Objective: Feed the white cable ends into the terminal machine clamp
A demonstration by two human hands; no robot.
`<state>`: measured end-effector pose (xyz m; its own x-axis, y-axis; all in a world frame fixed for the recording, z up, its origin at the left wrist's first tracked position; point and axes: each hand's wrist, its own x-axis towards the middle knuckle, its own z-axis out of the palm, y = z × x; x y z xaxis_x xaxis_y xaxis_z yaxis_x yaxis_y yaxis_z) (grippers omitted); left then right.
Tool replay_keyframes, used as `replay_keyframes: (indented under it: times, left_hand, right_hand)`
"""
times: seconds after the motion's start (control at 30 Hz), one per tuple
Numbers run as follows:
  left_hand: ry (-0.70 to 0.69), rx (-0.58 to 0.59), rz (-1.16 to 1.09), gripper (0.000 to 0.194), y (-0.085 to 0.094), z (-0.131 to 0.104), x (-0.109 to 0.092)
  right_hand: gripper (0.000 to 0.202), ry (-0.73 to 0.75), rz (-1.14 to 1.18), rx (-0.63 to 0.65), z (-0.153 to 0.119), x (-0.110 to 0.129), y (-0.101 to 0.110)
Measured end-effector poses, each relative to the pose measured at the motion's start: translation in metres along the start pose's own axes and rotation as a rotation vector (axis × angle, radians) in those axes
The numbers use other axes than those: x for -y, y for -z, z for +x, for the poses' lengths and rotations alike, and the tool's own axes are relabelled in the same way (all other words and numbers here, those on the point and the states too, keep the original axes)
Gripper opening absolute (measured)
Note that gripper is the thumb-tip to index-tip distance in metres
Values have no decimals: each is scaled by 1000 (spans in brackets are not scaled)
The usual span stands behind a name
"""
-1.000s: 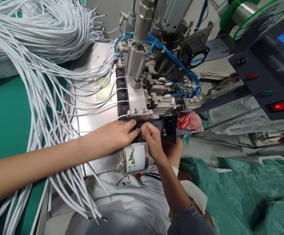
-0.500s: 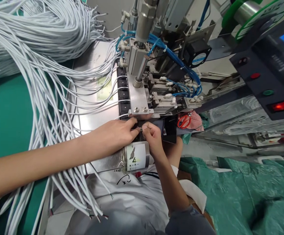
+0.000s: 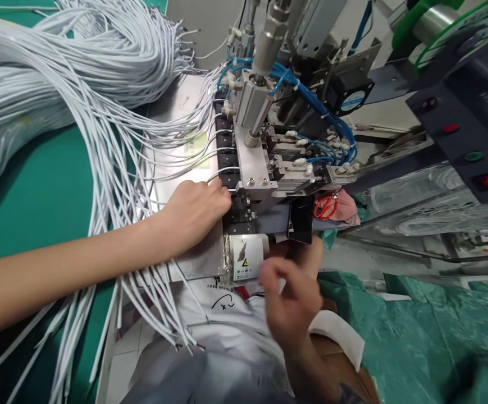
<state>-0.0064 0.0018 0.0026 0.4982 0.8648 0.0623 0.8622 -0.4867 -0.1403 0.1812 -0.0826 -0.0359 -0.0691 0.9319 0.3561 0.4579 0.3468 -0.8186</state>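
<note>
My left hand [image 3: 199,210] lies on the metal plate [image 3: 168,106] at the left edge of the machine [image 3: 254,157], its fingers curled at the black fixture blocks [image 3: 228,160]. Whatever those fingers grip is hidden. White cables [image 3: 113,132] run over the plate into the blocks. My right hand [image 3: 292,297] is raised in front of my lap, right of the roll with a white label [image 3: 247,258]. It is blurred by motion, with its fingers curled, and I cannot make out whether it holds anything.
A large bundle of white cables [image 3: 113,50] lies on the green mat [image 3: 24,191]. Red-handled scissors [image 3: 325,207] rest on a pink cloth [image 3: 345,207] beside a dark phone [image 3: 300,220]. A control box [image 3: 471,123] stands at the right, above green plastic sheeting [image 3: 429,336].
My right hand has left the fixture and moved down toward my lap. My left hand has shifted left and up along the blocks. The view has shifted slightly.
</note>
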Motion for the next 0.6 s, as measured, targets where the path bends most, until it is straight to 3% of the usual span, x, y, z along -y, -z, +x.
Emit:
replay_keyframes:
  times: [0.1, 0.2, 0.27, 0.37, 0.47, 0.6]
  left_hand:
    - [35, 16, -23, 22, 1, 2, 2]
    - [-29, -3, -74, 22, 9, 1, -4]
    - [-163, -96, -174, 22, 14, -1, -11]
    - [-324, -248, -440, 26, 14, -6, -22]
    - [-311, -294, -715, 30, 6, -9, -25]
    - [-227, -362, -899, 25, -2, -3, -21]
  right_hand:
    - [22, -34, -1, 282, -30, 22, -25]
    - [10, -51, 37, 371, -42, 32, -47]
    - [11, -41, 18, 306, -37, 32, -47]
    - [10, -30, -54, 148, -14, 26, -28]
    - [10, -96, 12, 33, 15, 16, -8]
    - [24, -209, 307, -84, 44, 6, 1]
